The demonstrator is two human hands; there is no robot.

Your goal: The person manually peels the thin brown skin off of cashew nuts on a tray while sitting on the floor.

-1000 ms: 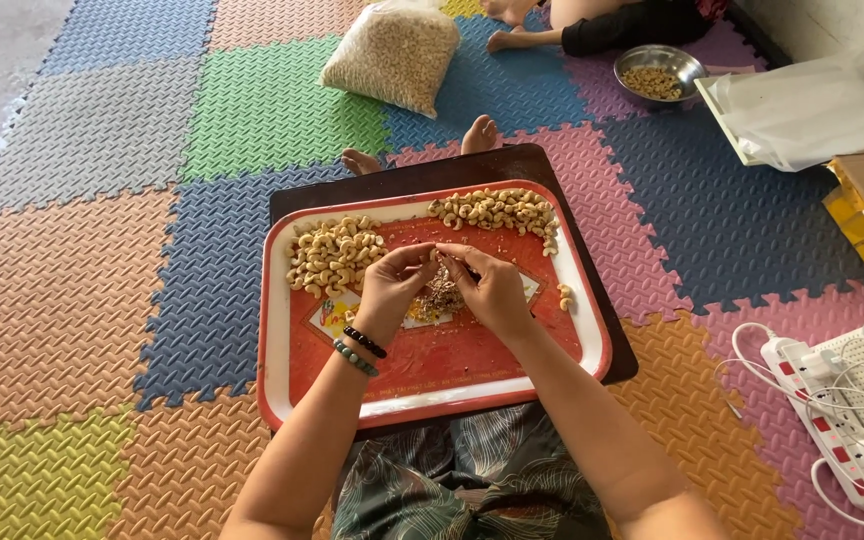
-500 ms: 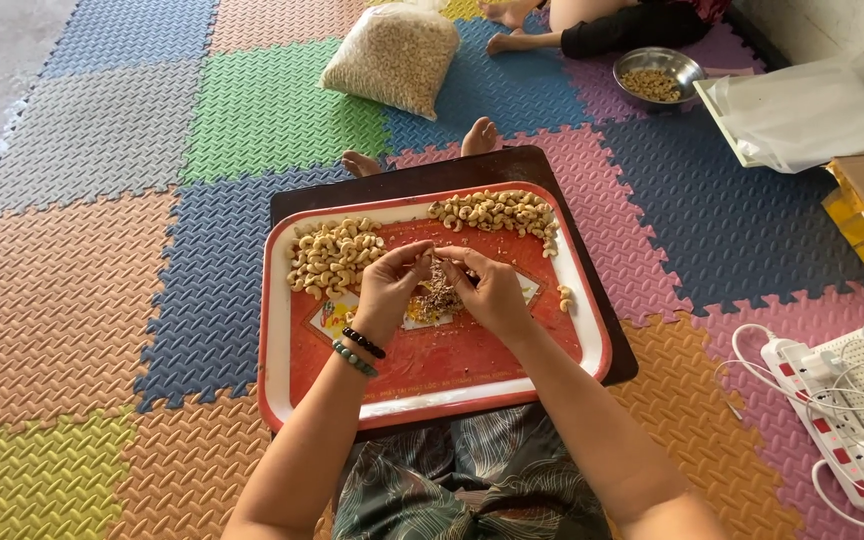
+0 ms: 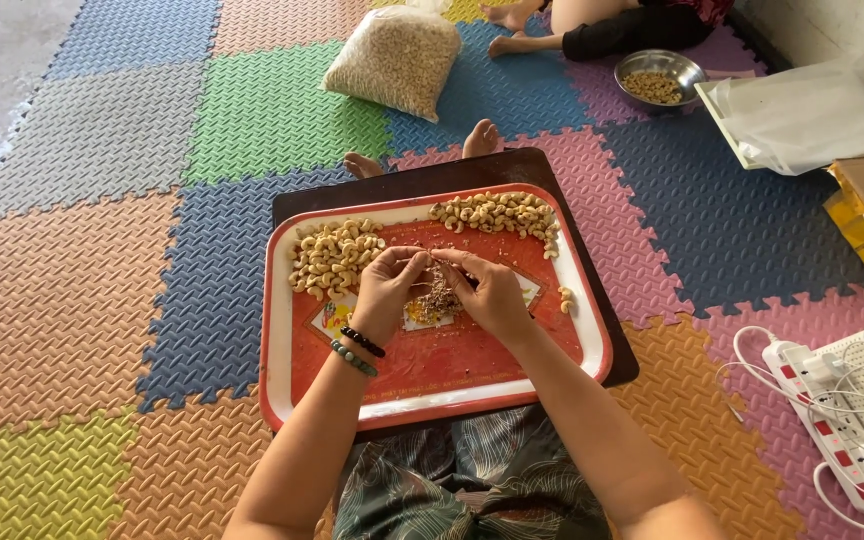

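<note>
Both hands meet over the middle of the red tray [image 3: 432, 395], fingertips pinched together on one small cashew [image 3: 434, 257]. It's too tiny and covered to tell which way its long axis runs. The left hand [image 3: 384, 290] is curled, knuckles up, two bead bracelets [image 3: 359, 349] on the wrist; the right hand [image 3: 497, 295] mirrors it, both forearms angling in toward the pinch. Right under the pinch is a heap of brown skins [image 3: 439, 296]. Peeled cashew piles sit just left [image 3: 332, 257] and beyond-right [image 3: 500, 212].

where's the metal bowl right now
In the head view, the metal bowl sits on the foam mat at the upper right, beside another person's leg.
</note>
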